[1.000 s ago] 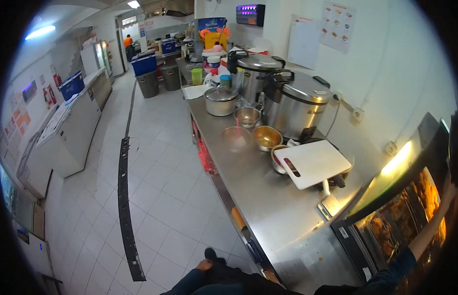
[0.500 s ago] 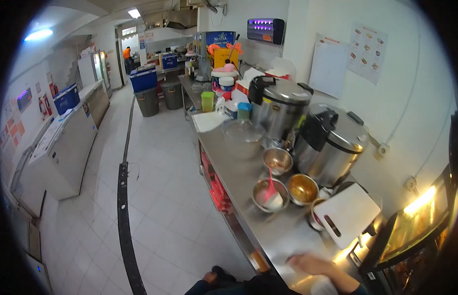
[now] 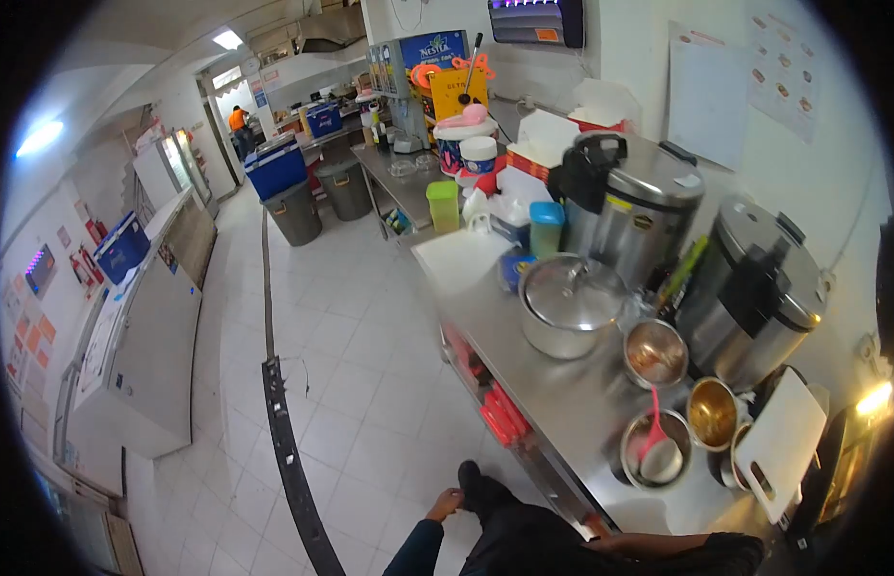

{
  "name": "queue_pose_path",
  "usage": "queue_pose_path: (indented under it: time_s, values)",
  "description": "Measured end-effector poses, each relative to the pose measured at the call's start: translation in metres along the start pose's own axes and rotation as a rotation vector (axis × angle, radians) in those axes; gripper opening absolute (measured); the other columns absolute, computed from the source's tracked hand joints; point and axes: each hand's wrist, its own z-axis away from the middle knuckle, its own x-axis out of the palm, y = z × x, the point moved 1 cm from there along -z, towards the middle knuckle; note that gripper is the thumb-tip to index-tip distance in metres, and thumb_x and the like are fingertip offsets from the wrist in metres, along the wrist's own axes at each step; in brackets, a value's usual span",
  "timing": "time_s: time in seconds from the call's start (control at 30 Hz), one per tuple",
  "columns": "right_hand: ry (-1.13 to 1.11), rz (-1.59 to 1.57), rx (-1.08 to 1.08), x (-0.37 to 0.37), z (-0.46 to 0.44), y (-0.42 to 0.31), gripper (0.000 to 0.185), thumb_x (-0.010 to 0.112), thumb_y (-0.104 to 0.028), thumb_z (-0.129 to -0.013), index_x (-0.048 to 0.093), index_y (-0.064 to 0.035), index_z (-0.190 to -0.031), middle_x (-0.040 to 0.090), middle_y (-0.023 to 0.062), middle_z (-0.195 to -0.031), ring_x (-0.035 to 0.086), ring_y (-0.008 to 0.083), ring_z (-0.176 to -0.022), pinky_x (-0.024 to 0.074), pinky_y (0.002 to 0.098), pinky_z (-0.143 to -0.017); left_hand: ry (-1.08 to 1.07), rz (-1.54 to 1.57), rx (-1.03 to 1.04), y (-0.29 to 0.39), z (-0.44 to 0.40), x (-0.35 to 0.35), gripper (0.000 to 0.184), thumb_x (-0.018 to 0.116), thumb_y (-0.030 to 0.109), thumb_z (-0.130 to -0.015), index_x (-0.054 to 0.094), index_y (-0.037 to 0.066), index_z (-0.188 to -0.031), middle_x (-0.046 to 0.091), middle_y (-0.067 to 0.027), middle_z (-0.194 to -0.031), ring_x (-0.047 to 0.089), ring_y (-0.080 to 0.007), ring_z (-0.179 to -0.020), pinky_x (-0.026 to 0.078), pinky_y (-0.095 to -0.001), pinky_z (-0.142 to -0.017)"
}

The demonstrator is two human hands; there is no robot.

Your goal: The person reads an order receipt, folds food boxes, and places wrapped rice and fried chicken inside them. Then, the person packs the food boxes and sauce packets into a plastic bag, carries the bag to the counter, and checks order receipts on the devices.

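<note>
By the long silver steel counter point(image 3: 574, 411), judged heavy, rigid, edge-graspable, left hand point(image 3: 447, 504) and right hand point(image 3: 603, 541) closure cannot be told.

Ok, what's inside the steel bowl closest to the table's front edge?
A pink-handled ladle rests in that steel bowl, its pale scoop end down inside. What lies beneath the scoop is covered, so I can't tell.

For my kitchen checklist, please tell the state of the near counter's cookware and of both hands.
Cooking pot: lid on.
Far cooker: lid shut.
Near cooker: lid shut.
Far bowl: uncovered.
Stained bowl: uncovered.
Front bowl: uncovered.
Pink ladle: resting in front bowl.
Cutting board: tilted.
Bowl beside it: partly hidden.
Left hand: low, grip unclear.
Right hand: near counter edge, grip unclear.
</note>
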Motion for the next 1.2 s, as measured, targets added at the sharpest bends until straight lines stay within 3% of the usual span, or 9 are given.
queue_pose_path:
  time_s: [0.13,0.2,0.5,0.6,0.7,0.87,1.03,1.17,1.2]
  values:
    - [-0.005,0.026,-0.105,-0.092,-0.080,-0.070,0.043,0.052,-0.017,-0.082,0.040,-0.0035,-0.120,0.050,0.0163,-0.111,0.048,0.0275,-0.101,0.0351,0.0351,-0.088,-0.084,-0.383,0.024,0.008,-0.061,-0.082,0.035,0.052,0.025,-0.080,0.051,0.005,-0.108,0.058,-0.0051,-0.097,0.057,-0.0144,-0.074,0.047,-0.0296,-0.063]
    - [-0.012,0.045,-0.152,-0.139,-0.117,-0.110,0.043,0.053,-0.017,-0.082,0.040,-0.0033,-0.120,0.051,0.0163,-0.111,0.048,0.0274,-0.101,0.0353,0.0351,-0.088,-0.303,-0.438,0.476,0.004,-0.073,-0.137,0.032,0.053,0.030,-0.077,0.059,0.009,-0.100,0.060,-0.0108,-0.074,0.057,-0.0202,-0.060,0.045,-0.0352,-0.052]
    - [-0.027,0.013,-0.151,-0.278,-0.208,-0.219,0.045,0.054,-0.018,-0.081,0.039,-0.0021,-0.120,0.051,0.0162,-0.111,0.048,0.0268,-0.100,0.0363,0.0349,-0.087,0.282,0.295,-0.291,0.077,-0.125,-0.315,0.025,0.052,0.015,-0.076,0.053,0.005,-0.099,0.059,-0.0077,-0.078,0.058,-0.0193,-0.062,0.043,-0.0296,-0.046]
    - [0.011,-0.032,-0.124,-0.322,-0.245,-0.244,0.046,0.055,-0.018,-0.080,0.039,-0.0018,-0.120,0.051,0.0161,-0.110,0.048,0.0266,-0.100,0.0367,0.0349,-0.087,-0.165,-0.911,0.413,0.096,-0.185,-0.374,0.025,0.050,0.015,-0.076,0.055,0.007,-0.099,0.059,-0.0072,-0.078,0.058,-0.0196,-0.063,0.043,-0.0305,-0.047]
    - [0.086,-0.099,-0.109,-0.357,-0.289,-0.266,0.047,0.055,-0.018,-0.080,0.039,-0.0014,-0.120,0.051,0.0161,-0.110,0.049,0.0264,-0.100,0.0370,0.0348,-0.086,0.198,0.116,-0.304,0.154,-0.258,-0.410,0.022,0.052,0.017,-0.077,0.056,0.008,-0.096,0.060,-0.0069,-0.081,0.058,-0.0189,-0.063,0.042,-0.0305,-0.048]
    - [0.252,-0.214,-0.114,-0.383,-0.348,-0.304,0.048,0.056,-0.018,-0.079,0.038,-0.0007,-0.121,0.051,0.0160,-0.110,0.049,0.0261,-0.100,0.0375,0.0347,-0.086,0.270,0.147,0.164,0.334,-0.390,-0.495,0.023,0.040,0.005,-0.082,0.046,0.006,-0.104,0.058,-0.0093,-0.085,0.057,-0.0172,-0.062,0.042,-0.0243,-0.046]
    - [0.293,0.133,-0.137,-0.391,-0.341,-0.359,0.050,0.056,-0.020,-0.079,0.037,0.0003,-0.121,0.053,0.0159,-0.110,0.051,0.0254,-0.098,0.0395,0.0349,-0.084,0.387,0.298,0.770,0.560,-0.461,-0.546,0.018,0.041,0.018,-0.089,0.047,0.003,-0.081,0.049,-0.0029,-0.066,0.044,-0.0083,-0.058,0.037,-0.0222,-0.051]
    - [0.393,-0.544,0.436,-0.471,-0.240,-0.518,0.041,0.055,-0.018,-0.077,0.046,0.0001,-0.113,0.061,0.0118,-0.091,0.061,0.0195,-0.077,0.0484,0.0284,-0.060,0.365,0.335,1.045,0.711,-0.452,-0.538,0.020,0.039,0.020,-0.090,0.047,0.004,-0.081,0.048,-0.0021,-0.066,0.045,-0.0093,-0.059,0.037,-0.0235,-0.056]
    - [0.645,-0.429,0.129,-0.470,-0.228,-0.500,0.048,0.037,-0.042,-0.087,0.054,0.0005,-0.103,0.060,0.0141,-0.091,0.060,0.0204,-0.058,0.0494,0.0270,-0.052,0.330,0.354,1.123,0.740,-0.442,-0.528,0.021,0.039,0.021,-0.090,0.047,0.004,-0.080,0.049,-0.0022,-0.066,0.046,-0.0098,-0.060,0.037,-0.0239,-0.057]
